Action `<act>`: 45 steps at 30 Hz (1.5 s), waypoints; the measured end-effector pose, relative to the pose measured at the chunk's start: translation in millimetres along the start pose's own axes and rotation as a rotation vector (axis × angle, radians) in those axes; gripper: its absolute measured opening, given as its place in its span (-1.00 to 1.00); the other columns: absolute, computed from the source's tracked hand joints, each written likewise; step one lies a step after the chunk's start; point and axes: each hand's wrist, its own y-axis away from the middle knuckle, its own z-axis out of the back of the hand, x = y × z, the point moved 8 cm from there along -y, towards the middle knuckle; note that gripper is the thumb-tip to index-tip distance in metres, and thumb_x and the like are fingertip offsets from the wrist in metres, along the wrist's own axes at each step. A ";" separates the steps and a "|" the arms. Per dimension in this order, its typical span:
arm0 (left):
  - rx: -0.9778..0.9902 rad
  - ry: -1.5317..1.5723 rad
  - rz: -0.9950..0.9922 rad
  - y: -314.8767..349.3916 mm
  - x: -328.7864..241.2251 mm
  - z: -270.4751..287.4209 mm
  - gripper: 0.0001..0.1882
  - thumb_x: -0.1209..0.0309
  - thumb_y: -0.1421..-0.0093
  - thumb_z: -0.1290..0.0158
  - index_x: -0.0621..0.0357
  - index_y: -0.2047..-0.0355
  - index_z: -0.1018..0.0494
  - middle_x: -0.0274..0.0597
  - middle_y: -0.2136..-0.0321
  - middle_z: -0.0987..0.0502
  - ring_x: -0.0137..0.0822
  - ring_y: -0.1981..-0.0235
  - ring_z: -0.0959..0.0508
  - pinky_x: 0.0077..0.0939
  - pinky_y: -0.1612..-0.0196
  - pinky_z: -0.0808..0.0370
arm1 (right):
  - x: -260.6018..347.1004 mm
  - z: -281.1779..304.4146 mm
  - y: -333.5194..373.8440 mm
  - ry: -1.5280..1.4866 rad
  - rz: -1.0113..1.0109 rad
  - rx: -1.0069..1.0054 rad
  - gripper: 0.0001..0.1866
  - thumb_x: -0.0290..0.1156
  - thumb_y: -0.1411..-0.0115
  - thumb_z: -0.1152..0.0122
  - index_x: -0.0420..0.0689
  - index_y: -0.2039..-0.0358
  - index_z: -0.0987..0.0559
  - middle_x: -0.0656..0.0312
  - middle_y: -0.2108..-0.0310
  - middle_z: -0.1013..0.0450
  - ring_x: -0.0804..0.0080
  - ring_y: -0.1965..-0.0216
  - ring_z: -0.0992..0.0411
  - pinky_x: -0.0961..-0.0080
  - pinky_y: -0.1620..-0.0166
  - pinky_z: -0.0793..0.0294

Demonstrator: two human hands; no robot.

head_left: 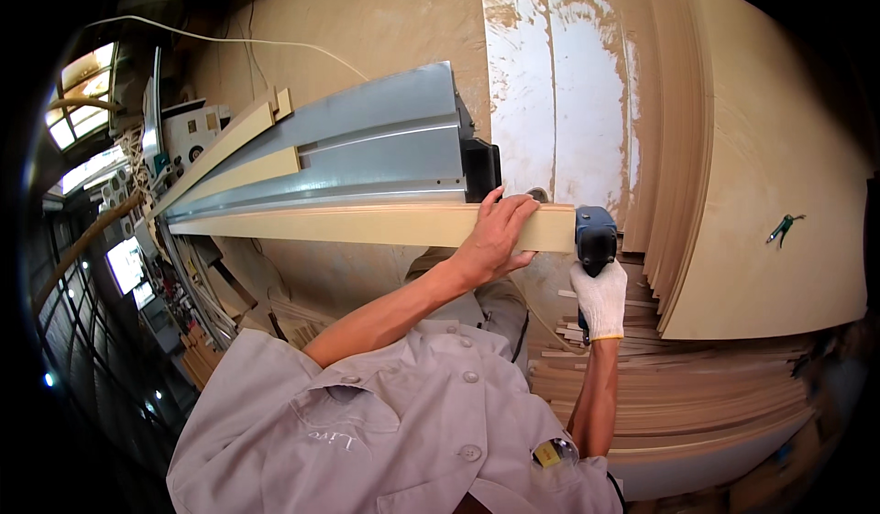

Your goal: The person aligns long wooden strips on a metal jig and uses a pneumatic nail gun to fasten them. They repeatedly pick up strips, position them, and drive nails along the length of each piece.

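A long, narrow pale wooden board [367, 226] lies along the near edge of a grey metal machine table [376, 115]. My bare left hand [495, 239] is closed over the board close to its right end, fingers on the far side and thumb on the near side. At that end is a blue and black power tool [596, 232], its head against or very near the board. My right hand [601, 296], in a white knitted glove, is wrapped around the tool's handle. The tool's working tip is hidden from this view.
Two pale wooden strips [247, 175] lie on the machine table, with a black block [481, 168] at its right end. Tall stacks of sheets [761, 166] stand on the right, green-handled pliers [784, 228] on top. Thin offcuts [577, 331] lie below my right hand.
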 end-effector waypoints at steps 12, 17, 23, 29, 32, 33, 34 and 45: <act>-0.041 0.078 -0.002 2.2 6.5 0.4 -0.15 0.44 0.15 -0.42 0.26 -0.20 -0.35 0.04 -0.18 -0.43 -0.06 -0.28 -0.42 0.15 -0.44 -0.14 | -14.5 -6.1 2.6 -0.025 -0.136 0.020 -0.77 -0.42 -0.10 -0.31 -0.34 0.30 -0.63 0.11 0.49 -0.61 0.44 0.43 -0.55 0.38 0.26 -0.51; -0.056 0.079 -0.017 1.4 5.2 2.6 -0.14 0.44 0.13 -0.41 0.27 -0.22 -0.34 0.05 -0.17 -0.43 -0.06 -0.27 -0.43 0.14 -0.44 -0.13 | -9.6 -3.6 1.3 0.017 -0.085 -0.020 -0.77 -0.41 -0.12 -0.31 -0.34 0.31 -0.63 0.14 0.49 -0.61 0.50 0.42 -0.54 0.41 0.27 -0.50; -0.034 0.089 -0.014 2.5 5.3 3.0 -0.13 0.42 0.13 -0.42 0.28 -0.23 -0.32 0.07 -0.15 -0.43 -0.03 -0.24 -0.43 0.11 -0.44 -0.14 | -11.2 -3.7 -0.5 0.039 -0.101 0.007 -0.77 -0.39 -0.13 -0.31 -0.33 0.34 -0.63 0.17 0.54 -0.59 0.51 0.47 -0.53 0.40 0.32 -0.48; -0.046 0.094 -0.028 3.7 4.0 3.8 -0.13 0.41 0.14 -0.42 0.30 -0.21 -0.32 0.10 -0.16 -0.41 0.00 -0.25 -0.41 0.10 -0.43 -0.14 | -17.5 -6.5 -5.1 -0.063 -0.144 0.013 -0.80 -0.38 -0.15 -0.31 -0.30 0.42 -0.63 0.24 0.62 -0.52 0.52 0.59 -0.46 0.43 0.45 -0.41; -0.056 0.089 -0.044 2.7 3.5 4.2 -0.13 0.41 0.15 -0.42 0.30 -0.21 -0.32 0.10 -0.16 -0.40 0.00 -0.25 -0.40 0.10 -0.43 -0.14 | -20.4 -9.7 -5.2 -0.114 -0.098 -0.038 -0.86 -0.43 -0.16 -0.31 -0.24 0.45 -0.61 0.29 0.66 -0.47 0.53 0.69 -0.40 0.48 0.59 -0.34; -0.061 0.088 -0.053 2.5 2.7 4.8 -0.13 0.41 0.15 -0.43 0.31 -0.21 -0.32 0.09 -0.15 -0.40 0.00 -0.25 -0.40 0.10 -0.43 -0.14 | -19.6 -11.0 -5.9 -0.132 -0.111 -0.017 -0.87 -0.44 -0.16 -0.30 -0.24 0.44 -0.61 0.29 0.65 -0.47 0.53 0.69 -0.40 0.48 0.60 -0.35; -0.067 0.084 -0.053 3.1 2.4 5.5 -0.14 0.42 0.16 -0.42 0.32 -0.19 -0.32 0.08 -0.13 -0.40 -0.01 -0.24 -0.41 0.08 -0.43 -0.13 | -18.7 -11.1 -6.6 -0.150 -0.124 0.004 -0.87 -0.44 -0.16 -0.30 -0.25 0.44 -0.60 0.29 0.65 -0.46 0.52 0.70 -0.40 0.48 0.60 -0.35; -0.091 0.072 -0.075 4.6 5.2 -0.7 -0.10 0.41 0.19 -0.46 0.31 -0.19 -0.32 0.08 -0.09 -0.43 -0.01 -0.21 -0.42 0.10 -0.43 -0.14 | -12.1 -0.6 14.0 -0.223 -0.147 -0.110 -0.80 -0.39 -0.09 -0.35 -0.29 0.44 -0.61 0.24 0.59 -0.52 0.50 0.61 -0.44 0.43 0.48 -0.42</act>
